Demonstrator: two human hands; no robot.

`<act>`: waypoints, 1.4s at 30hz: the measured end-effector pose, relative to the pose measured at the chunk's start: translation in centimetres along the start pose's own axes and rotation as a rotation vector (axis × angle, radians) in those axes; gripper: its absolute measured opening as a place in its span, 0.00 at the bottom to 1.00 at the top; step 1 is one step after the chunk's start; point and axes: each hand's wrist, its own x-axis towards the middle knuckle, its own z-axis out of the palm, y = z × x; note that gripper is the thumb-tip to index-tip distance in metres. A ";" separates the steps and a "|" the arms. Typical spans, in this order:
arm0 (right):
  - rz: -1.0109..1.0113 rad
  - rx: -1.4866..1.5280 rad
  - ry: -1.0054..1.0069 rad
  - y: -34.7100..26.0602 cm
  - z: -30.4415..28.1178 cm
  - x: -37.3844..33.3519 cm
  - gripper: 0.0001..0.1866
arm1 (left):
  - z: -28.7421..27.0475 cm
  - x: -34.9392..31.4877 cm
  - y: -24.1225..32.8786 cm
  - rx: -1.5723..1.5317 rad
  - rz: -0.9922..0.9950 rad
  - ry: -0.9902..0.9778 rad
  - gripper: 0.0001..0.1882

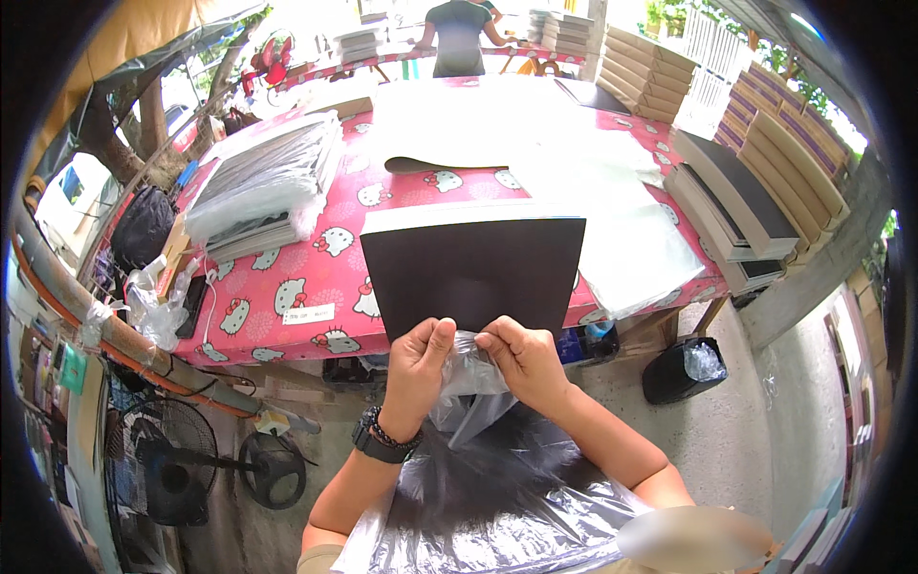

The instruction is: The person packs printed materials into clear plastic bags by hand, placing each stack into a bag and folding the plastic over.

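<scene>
A black-covered flat book or pad [473, 273] with a pale page edge leans up at the table's near edge, in front of me. Just below its lower edge, my left hand [415, 371] and my right hand [528, 362] are closed, pinching the gathered clear plastic bag [470, 375] between thumbs and fingers. A watch and a dark bead bracelet circle my left wrist. Across my lap, under my forearms, lies a shiny clear plastic wrap [507, 497] with something dark under it. Whether the bag and this wrap are one piece, I cannot tell.
A pink cartoon-print tablecloth [258, 301] covers the table. Plastic-wrapped dark pads [258, 182] are stacked left; white plastic sheets [636, 253] and black-topped books [732, 196] lie right. A black bin [684, 371] and a fan [167, 464] stand on the floor. Beyond the table is a person [459, 38].
</scene>
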 end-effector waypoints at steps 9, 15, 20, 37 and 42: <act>0.157 0.319 0.048 0.2 -0.8 -0.1 0.04 | 0.9 -0.4 1.0 0.052 -0.017 -0.017 0.08; 0.127 0.108 0.004 -0.3 -0.9 -0.8 0.06 | -0.7 -0.2 -0.7 -0.036 -0.084 -0.065 0.10; 0.313 0.411 -0.080 0.1 -1.2 -1.0 0.11 | 0.4 -0.9 -1.0 -0.438 -0.052 -0.249 0.10; -0.023 0.603 -1.158 -3.9 -5.1 2.0 0.09 | -4.0 -2.8 4.2 -0.797 0.039 -0.193 0.17; -0.026 1.236 -0.332 0.6 -6.0 -1.1 0.10 | -4.9 -2.9 1.3 -0.859 -0.021 -0.170 0.21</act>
